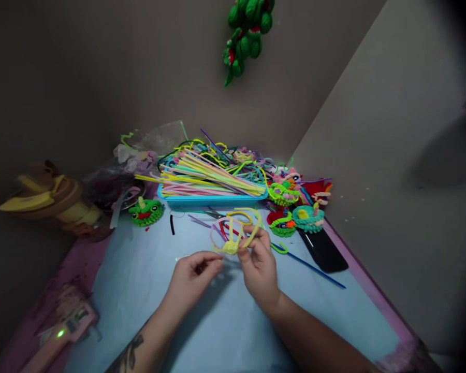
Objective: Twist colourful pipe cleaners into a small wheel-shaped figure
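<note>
My right hand (261, 272) pinches a yellow pipe-cleaner piece (230, 247), a small flat coil with several loops and strands rising from it. The strands are mostly yellow, with a pale pink one on the left side. Just left of the coil is my left hand (196, 274), its thumb and forefinger pressed close together. Whatever may lie between those fingertips is too small to make out. Behind the piece, scissors (217, 213) and loose purple pipe cleaners (202, 221) lie on the blue table covering (233, 331).
A blue tray (217, 200) heaped with pipe cleaners (213, 176) stands at the back. Fuzzy animal heads sit around it, a green one (146, 212) on the left. A black phone (324, 251) lies right, a lit glue gun (68, 326) front left. Green ornaments (248, 36) hang above.
</note>
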A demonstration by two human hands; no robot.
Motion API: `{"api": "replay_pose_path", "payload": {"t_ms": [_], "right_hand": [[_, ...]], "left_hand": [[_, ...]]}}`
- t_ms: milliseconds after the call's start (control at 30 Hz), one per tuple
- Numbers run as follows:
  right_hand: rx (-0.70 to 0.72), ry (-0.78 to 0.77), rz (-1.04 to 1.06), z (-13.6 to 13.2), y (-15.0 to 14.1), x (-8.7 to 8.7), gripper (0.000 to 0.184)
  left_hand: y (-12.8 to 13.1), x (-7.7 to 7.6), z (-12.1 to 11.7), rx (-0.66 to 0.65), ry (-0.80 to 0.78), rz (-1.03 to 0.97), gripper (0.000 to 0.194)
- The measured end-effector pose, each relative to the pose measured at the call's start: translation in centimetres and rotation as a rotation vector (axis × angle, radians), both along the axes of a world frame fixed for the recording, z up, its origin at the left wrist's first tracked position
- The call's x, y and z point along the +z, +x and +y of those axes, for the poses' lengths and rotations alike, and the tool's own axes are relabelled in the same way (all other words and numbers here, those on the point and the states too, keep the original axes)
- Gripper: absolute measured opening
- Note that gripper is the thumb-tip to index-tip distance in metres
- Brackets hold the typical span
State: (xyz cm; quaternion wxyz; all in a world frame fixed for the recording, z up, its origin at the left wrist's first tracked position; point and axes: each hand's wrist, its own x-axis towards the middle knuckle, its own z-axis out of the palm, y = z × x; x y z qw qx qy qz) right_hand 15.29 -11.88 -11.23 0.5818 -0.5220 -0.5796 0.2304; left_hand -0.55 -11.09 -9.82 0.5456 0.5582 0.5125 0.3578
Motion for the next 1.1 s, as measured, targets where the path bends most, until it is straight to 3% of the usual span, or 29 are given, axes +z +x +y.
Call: {"api": "replay_pose_path", "payload": {"t_ms": [167,300,600,867,967,1100], "right_hand": [[-0.01,-0.1,0.114,0.3,-0.4,-0.2,0.017],[0.058,-0.154,0.189,0.5,-0.8,-0.5,0.018],[0.171,-0.172,0.138,0.5,-1.0,-1.0,0.014],[-0.044,-0.051,0.241,1.9,0.7,-0.8,0.014],[-0.083,-0.071,0.167,2.2,1.2,-1.1,0.021],[-0.091,-0.08,0.014,2.3,1.9,-1.0,0.006]], "left_hand": [[0.4,0.3,-0.2,0.244,0.026,-0.126,0.023],[0.8,0.4,-0.2,0.202,-0.122,-0.327,0.043],[0.6,0.1,0.0,0.274,-0.167,-0.314,0.035],[0.0,0.0,0.6,0.352,-0.217,-0.335,0.044],[0.0,-0.1,0.5,0.342,-0.224,-0.343,0.044],[0.0,0.1,0.5,0.34,-0.229,-0.342,0.045]]}}
